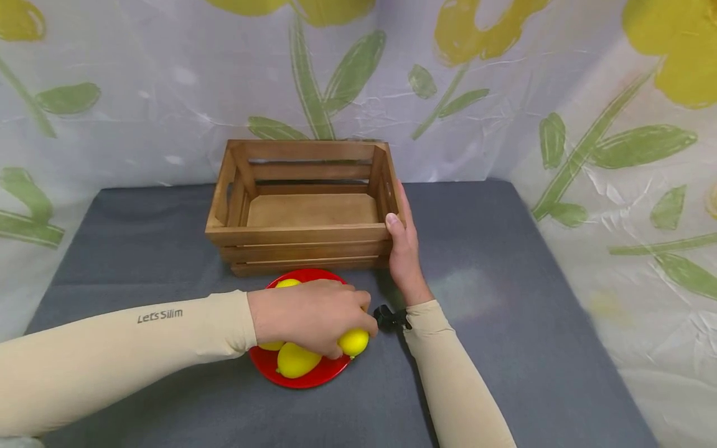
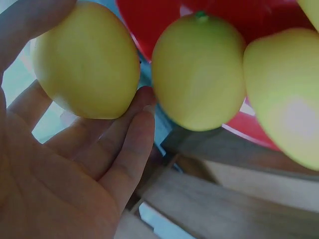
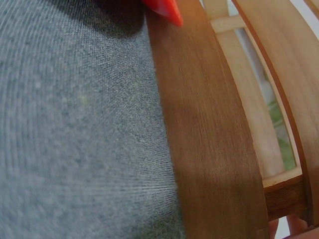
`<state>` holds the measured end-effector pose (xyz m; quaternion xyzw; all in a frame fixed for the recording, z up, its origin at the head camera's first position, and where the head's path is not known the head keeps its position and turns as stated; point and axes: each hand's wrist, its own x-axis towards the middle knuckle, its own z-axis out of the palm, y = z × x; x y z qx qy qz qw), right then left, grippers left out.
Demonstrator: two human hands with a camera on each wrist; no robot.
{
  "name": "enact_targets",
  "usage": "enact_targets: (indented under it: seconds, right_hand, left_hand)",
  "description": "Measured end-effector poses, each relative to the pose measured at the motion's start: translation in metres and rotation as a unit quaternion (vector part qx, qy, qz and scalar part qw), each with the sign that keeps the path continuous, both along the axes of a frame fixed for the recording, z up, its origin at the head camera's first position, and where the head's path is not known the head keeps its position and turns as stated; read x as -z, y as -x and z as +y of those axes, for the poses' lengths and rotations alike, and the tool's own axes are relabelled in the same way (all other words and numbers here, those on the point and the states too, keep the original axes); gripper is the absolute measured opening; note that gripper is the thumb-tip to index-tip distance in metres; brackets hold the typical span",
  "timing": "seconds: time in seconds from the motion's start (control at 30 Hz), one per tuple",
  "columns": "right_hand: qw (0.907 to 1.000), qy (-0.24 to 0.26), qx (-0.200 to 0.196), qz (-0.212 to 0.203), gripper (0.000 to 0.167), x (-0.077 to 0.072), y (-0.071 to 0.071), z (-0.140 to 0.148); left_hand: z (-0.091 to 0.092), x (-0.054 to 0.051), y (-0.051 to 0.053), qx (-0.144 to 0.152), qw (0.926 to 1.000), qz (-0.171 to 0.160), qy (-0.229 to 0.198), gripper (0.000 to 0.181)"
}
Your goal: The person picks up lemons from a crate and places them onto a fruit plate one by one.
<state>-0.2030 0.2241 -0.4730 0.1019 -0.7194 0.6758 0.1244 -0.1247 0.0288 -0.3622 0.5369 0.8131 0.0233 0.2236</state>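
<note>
My left hand [image 1: 313, 314] reaches across a red plate [image 1: 305, 381] and grips a yellow lemon [image 1: 354, 342] at the plate's right edge. In the left wrist view, thumb and fingers close around that lemon [image 2: 87, 62], and another lemon [image 2: 199, 72] with a greenish tip lies beside it. More lemons [image 1: 299, 359] sit on the plate, partly hidden under the hand. My right hand [image 1: 406, 255] holds the right end of a slatted wooden crate [image 1: 302, 235], thumb on the top rim. Nothing lies on the part of the crate's floor that shows.
The crate stands upright behind the plate on a grey cloth-covered table [image 1: 487, 298]. A curtain [image 1: 185, 93] printed with yellow flowers hangs behind and to the right. A black strap mount [image 1: 389, 318] sits on the right wrist.
</note>
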Motion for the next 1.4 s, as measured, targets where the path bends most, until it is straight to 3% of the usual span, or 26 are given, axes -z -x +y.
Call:
enact_targets:
  seconds: [0.47, 1.17, 1.4]
  right_hand:
    - [0.9999, 0.016, -0.002, 0.0, 0.077, 0.0, 0.0, -0.003]
    - [0.9999, 0.005, -0.01, 0.0, 0.075, 0.001, 0.002, -0.002]
    - [0.9995, 0.007, -0.021, -0.021, 0.073, 0.0, 0.008, 0.005]
  left_hand:
    - [0.001, 0.016, -0.003, 0.02, 0.9994, 0.026, 0.01, 0.047]
    - [-0.006, 0.026, -0.003, -0.039, 0.9988, -0.021, 0.018, 0.05]
    - [-0.014, 0.026, 0.0, -0.079, 0.9957, -0.042, -0.023, 0.046]
